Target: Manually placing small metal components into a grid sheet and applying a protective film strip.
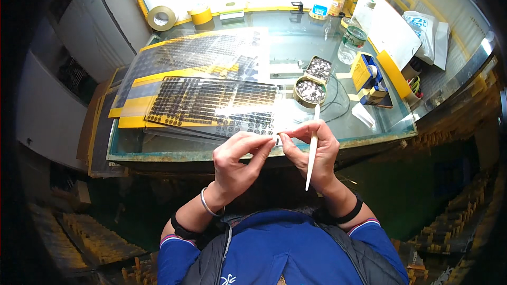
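Well, dotted film sheets [214,100] cover the left of your glass-topped table [158,156]. Your left hand [274,140] is pinched narrow at a small dark piece [278,141] between both hands' fingertips; I can't tell whether it grips. Your right hand [281,135] holds a slim white stick [311,163]; farther right stands a blue tape dispenser [371,78].

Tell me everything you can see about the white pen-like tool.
The white pen-like tool is slim and smooth-looking, perhaps plastic, tapering to a narrow lower end. It lies slightly slanted in the grip of the right hand, which hides a short stretch. Its upper end reaches the edge of the round tin in this view; whether they touch is unclear.
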Demonstrator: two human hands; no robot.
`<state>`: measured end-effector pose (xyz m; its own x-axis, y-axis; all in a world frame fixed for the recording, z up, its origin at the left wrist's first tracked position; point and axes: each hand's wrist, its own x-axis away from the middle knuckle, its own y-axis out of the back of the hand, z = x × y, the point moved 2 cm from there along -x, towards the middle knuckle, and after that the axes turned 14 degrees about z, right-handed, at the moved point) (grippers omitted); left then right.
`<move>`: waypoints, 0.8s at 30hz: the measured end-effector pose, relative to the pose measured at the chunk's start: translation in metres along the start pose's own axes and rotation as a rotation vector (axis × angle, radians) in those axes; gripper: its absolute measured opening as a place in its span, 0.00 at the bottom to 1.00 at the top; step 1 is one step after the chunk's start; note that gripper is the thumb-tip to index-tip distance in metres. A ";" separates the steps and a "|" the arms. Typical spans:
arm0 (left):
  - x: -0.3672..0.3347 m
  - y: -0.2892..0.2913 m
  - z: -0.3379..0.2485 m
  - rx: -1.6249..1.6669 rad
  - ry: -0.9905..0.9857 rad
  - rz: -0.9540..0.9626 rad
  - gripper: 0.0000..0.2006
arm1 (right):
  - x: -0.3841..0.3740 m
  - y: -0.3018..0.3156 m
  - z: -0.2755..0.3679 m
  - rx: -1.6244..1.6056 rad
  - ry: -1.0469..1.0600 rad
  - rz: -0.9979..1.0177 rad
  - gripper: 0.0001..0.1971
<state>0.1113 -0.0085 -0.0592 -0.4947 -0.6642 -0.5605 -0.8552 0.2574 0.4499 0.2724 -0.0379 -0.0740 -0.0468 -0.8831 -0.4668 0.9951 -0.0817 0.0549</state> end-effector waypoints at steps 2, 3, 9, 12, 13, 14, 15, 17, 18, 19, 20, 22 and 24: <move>-0.003 -0.003 -0.006 -0.063 -0.021 -0.019 0.05 | 0.000 0.000 0.000 0.017 0.043 -0.015 0.11; -0.003 -0.004 -0.006 -0.064 -0.022 -0.020 0.05 | 0.001 -0.001 -0.001 0.017 0.044 -0.013 0.11; -0.004 -0.005 -0.004 0.025 0.112 0.049 0.08 | 0.004 -0.001 -0.009 0.183 0.110 -0.046 0.12; -0.004 -0.006 -0.002 0.092 0.148 0.070 0.08 | 0.003 0.001 -0.008 0.228 0.183 -0.049 0.13; -0.003 -0.006 0.001 0.159 0.192 0.083 0.08 | 0.003 0.002 -0.009 0.285 0.215 -0.046 0.13; -0.002 -0.006 0.003 0.223 0.238 0.092 0.08 | 0.003 0.002 -0.009 0.339 0.249 -0.041 0.13; -0.001 -0.006 0.005 0.220 0.238 0.091 0.08 | 0.003 0.001 -0.008 0.337 0.251 -0.040 0.13; 0.001 -0.008 0.012 0.350 0.292 0.093 0.08 | 0.001 0.000 -0.004 0.376 0.317 -0.023 0.13; 0.001 -0.007 0.012 0.349 0.292 0.092 0.08 | 0.001 0.000 -0.004 0.375 0.317 -0.022 0.13; 0.001 -0.006 0.013 0.402 0.321 0.107 0.08 | 0.002 0.000 -0.003 0.387 0.330 -0.015 0.13; 0.001 -0.007 0.014 0.455 0.351 0.123 0.08 | 0.002 0.000 -0.003 0.399 0.341 -0.010 0.13; -0.001 -0.006 0.011 0.509 0.381 0.132 0.08 | 0.003 0.001 -0.003 0.421 0.344 -0.008 0.13; -0.002 -0.006 0.009 0.561 0.411 0.139 0.08 | 0.003 0.002 -0.003 0.442 0.348 -0.004 0.14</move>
<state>0.1156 -0.0020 -0.0669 -0.6012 -0.7816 -0.1661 -0.7936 0.6084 0.0099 0.2742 -0.0394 -0.0782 0.0551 -0.6840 -0.7274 0.8607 -0.3367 0.3818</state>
